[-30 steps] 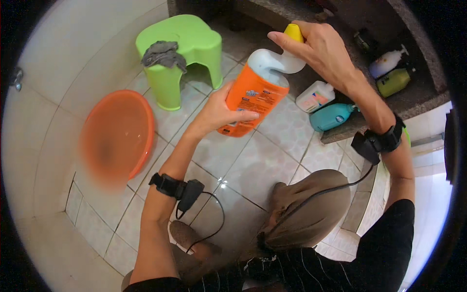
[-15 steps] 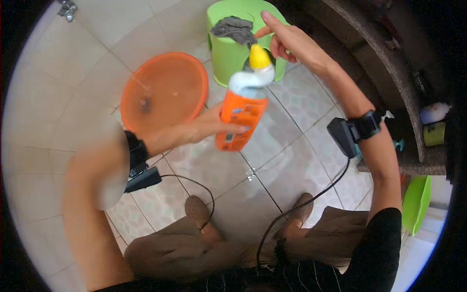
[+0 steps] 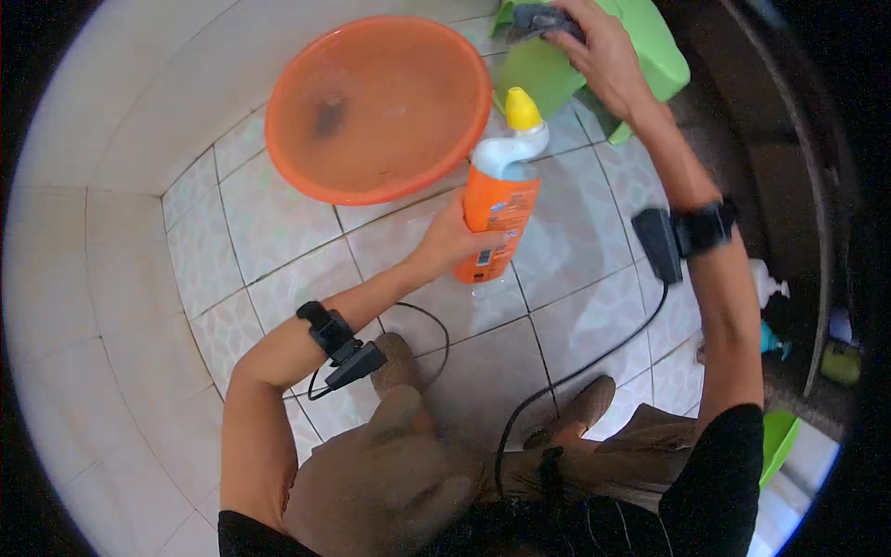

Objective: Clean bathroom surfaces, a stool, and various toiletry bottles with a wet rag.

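Bottle [image 3: 495, 218]: orange, with a bent white neck and a yellow cap [image 3: 522, 111] on its end. Landmark used: the orange basin [image 3: 357, 197]. Bottle is just right of the basin and a little nearer the person, cap end leaning away from the body. Cannot tell if its base touches the floor.

Left hand [image 3: 457, 243]: wrapped around the bottle's lower half, thumb across the label, near the basin's lower right rim.

Right hand [image 3: 608, 60]: fingers closed on a dark grey cloth [image 3: 534, 22], right of the basin's far part. The cloth lies at the edge of a green stool [image 3: 657, 56], also right of the basin. Exact finger contact partly hidden.

Basin interior: a dark blurred patch, nature unclear.

Both wrists carry black straps with boxes; a cable [image 3: 580, 367] runs from the right one, nearer the person than the basin.

Far right of the basin: a dark shelf unit [image 3: 784, 176], with a white pump bottle [image 3: 765, 281], a teal one [image 3: 771, 341] and an olive container [image 3: 841, 364] by it. Tiled floor [image 3: 580, 232] around; pale wall [image 3: 139, 269] left of the basin.
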Available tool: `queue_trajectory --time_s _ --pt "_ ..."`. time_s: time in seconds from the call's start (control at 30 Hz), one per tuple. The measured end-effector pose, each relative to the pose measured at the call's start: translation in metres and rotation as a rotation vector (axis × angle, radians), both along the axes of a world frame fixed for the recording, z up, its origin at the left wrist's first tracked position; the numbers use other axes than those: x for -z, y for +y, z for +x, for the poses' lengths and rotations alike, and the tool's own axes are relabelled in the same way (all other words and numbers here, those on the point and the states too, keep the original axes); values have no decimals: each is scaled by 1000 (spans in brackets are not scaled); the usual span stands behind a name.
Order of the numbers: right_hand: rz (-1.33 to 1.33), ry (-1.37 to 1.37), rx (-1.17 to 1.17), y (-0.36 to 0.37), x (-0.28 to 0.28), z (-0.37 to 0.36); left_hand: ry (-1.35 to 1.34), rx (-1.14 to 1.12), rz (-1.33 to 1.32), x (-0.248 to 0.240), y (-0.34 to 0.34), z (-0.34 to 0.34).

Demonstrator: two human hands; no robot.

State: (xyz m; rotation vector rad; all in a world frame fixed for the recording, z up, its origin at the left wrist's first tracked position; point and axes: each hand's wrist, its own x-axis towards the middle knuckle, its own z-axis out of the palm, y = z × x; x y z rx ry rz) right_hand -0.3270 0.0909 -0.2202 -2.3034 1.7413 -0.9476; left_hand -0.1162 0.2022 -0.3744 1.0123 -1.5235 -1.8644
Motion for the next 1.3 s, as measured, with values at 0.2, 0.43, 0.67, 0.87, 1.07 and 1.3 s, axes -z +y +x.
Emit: queue_trajectory --time_s 0.2,0.43,0.67,0.87,1.07,1.3 --pt "-78 150 -429 9 43 120 -149 -81 -102 36 -1 4" --pt "315 259 -29 18 145 196 -149 -40 -458 61 -2 23" --pt "358 -206 -235 30 94 157 -227 -138 -216 50 -21 9" --pt "-43 -126 177 105 78 114 -101 -87 -354 15 -28 -6" --pt "-35 -345 367 132 132 100 77 -300 -18 16 -5 -20" --pt "73 -508 382 116 143 51 51 -212 -27 16 -8 -7"
